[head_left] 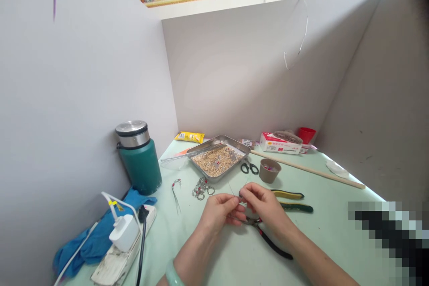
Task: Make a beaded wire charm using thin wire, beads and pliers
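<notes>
My left hand (219, 210) and my right hand (263, 199) meet over the table, both pinched at the fingertips. Fine wire (231, 189) sticks up from between them; whatever small piece sits at the fingertips is mostly hidden. Under my right hand lie pliers with black and red handles (273, 246), their jaws partly covered by my fingers. Just beyond, another tool with yellow and green handles (296, 208) is half hidden by the same hand. Left of my hands lie a beaded chain (201, 189) in a heap and a short beaded piece with loose wire ends (176, 194).
A metal tray (205, 176) holds gold beads (214, 163), with long wires (187, 155) across its edge. Black scissors (250, 168) and a brown cup (269, 174) stand nearby. A wooden stick (311, 170), a green flask (140, 167) and a power strip (115, 257) flank the work area.
</notes>
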Tool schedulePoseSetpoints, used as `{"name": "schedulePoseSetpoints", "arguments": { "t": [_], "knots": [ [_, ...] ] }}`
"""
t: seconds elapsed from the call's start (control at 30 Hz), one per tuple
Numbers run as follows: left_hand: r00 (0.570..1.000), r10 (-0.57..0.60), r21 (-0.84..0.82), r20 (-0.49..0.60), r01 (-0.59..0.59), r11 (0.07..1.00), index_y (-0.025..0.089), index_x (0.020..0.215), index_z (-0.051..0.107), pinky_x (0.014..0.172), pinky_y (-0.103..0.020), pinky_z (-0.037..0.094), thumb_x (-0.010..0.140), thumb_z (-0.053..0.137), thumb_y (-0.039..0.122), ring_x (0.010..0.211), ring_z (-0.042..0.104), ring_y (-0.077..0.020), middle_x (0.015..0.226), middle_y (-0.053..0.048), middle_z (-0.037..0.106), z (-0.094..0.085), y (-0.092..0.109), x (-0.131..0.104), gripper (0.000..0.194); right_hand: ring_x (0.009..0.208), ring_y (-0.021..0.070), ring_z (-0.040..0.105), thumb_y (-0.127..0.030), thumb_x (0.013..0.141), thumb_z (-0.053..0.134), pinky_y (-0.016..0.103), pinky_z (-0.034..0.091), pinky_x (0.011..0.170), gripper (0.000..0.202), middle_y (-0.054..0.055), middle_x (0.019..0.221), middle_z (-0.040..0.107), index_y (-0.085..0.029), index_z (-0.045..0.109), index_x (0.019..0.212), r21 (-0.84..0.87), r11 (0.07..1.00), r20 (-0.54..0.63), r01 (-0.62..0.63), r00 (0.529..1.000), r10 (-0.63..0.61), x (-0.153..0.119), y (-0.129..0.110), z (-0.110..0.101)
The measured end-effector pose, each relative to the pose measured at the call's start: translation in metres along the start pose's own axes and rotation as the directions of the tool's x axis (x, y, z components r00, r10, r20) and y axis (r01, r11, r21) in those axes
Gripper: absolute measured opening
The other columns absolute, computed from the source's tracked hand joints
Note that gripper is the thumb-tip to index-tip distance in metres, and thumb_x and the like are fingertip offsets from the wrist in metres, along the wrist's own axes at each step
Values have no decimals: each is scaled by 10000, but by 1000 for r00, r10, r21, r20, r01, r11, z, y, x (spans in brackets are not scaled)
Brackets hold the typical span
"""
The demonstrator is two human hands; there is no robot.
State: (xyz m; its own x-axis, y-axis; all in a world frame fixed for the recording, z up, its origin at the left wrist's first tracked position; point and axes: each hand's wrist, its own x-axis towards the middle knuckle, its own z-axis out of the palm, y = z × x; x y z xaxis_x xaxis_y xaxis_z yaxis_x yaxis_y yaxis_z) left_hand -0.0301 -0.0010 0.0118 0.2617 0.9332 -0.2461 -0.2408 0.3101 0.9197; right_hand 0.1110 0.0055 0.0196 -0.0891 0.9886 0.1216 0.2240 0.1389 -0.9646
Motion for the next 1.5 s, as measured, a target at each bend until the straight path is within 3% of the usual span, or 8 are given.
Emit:
{"name": "schedulePoseSetpoints", "arguments": {
  "t": [0.17, 0.4, 0.6, 0.77, 0.87, 0.93, 1.3, 1.5],
  "knots": [
    [1000, -8, -1, -19, 8, 1000, 79, 716, 593, 466, -221, 453, 665, 647, 317, 510, 592, -129, 651, -84, 641, -2, -2, 3, 249, 513, 100, 408, -284, 781, 485, 224, 313, 505, 106, -57, 533, 455, -199, 548, 792, -143, 985, 81, 95, 993, -84, -2, 7, 3],
    [999, 34, -97, 37, -30, 995, 98, 714, 578, 468, -214, 446, 673, 644, 319, 493, 575, -111, 629, -52, 628, 0, -3, 4, 234, 491, 90, 368, -282, 763, 513, 212, 298, 486, 129, -71, 516, 401, -187, 545, 845, 52, 997, 146, 56, 987, -63, 5, 8, -1],
    [996, 32, 60, -82, -27, 998, 77, 737, 606, 452, -231, 451, 651, 656, 323, 531, 592, -144, 669, -89, 630, 3, -4, 6, 265, 544, 119, 466, -344, 799, 462, 231, 338, 530, 179, -38, 560, 520, -215, 584, 777, -278, 947, 155, 160, 981, -121, 10, -2, -25],
    [994, 21, 29, -105, -18, 999, 88, 716, 591, 448, -218, 436, 656, 642, 303, 497, 571, -124, 631, -72, 612, 1, -5, 5, 229, 734, 169, 537, -346, 789, 444, 255, 346, 603, 215, 9, 815, 636, -246, 634, 796, -728, 686, -217, 9, 946, -243, 41, -15, -78],
    [994, 35, 29, -100, -33, 999, 94, 722, 588, 433, -210, 422, 664, 627, 300, 478, 559, -114, 628, -62, 605, 1, -6, 5, 218, 796, 187, 531, -275, 771, 425, 250, 305, 546, 250, 35, 875, 621, -262, 674, 772, -907, 407, -173, -110, 977, -122, 65, -18, -99],
    [993, 42, 22, -106, -40, 999, 94, 715, 584, 419, -208, 417, 664, 620, 301, 460, 548, -108, 618, -57, 599, 0, -7, 6, 216, 809, 201, 533, -256, 744, 450, 251, 284, 526, 245, 54, 869, 621, -264, 694, 758, -936, 337, -133, -105, 989, -60, 78, -19, -102],
    [990, 47, -21, -131, -50, 999, 97, 720, 560, 384, -208, 397, 638, 615, 314, 430, 531, -107, 596, -47, 590, 0, -9, 9, 238, 632, 172, 558, -185, 628, 532, 238, 286, 504, 180, 32, 702, 656, -262, 693, 650, -961, 277, 60, 12, 985, 165, 114, -3, -99],
    [990, 57, -15, -126, -60, 998, 104, 701, 555, 387, -211, 390, 610, 640, 347, 429, 526, -106, 591, -43, 588, 0, -8, 7, 274, 615, 179, 557, -154, 609, 554, 251, 303, 521, 149, 42, 682, 641, -228, 680, 638, -959, 279, 94, 47, 983, 160, 121, -1, -99]
  ]
}}
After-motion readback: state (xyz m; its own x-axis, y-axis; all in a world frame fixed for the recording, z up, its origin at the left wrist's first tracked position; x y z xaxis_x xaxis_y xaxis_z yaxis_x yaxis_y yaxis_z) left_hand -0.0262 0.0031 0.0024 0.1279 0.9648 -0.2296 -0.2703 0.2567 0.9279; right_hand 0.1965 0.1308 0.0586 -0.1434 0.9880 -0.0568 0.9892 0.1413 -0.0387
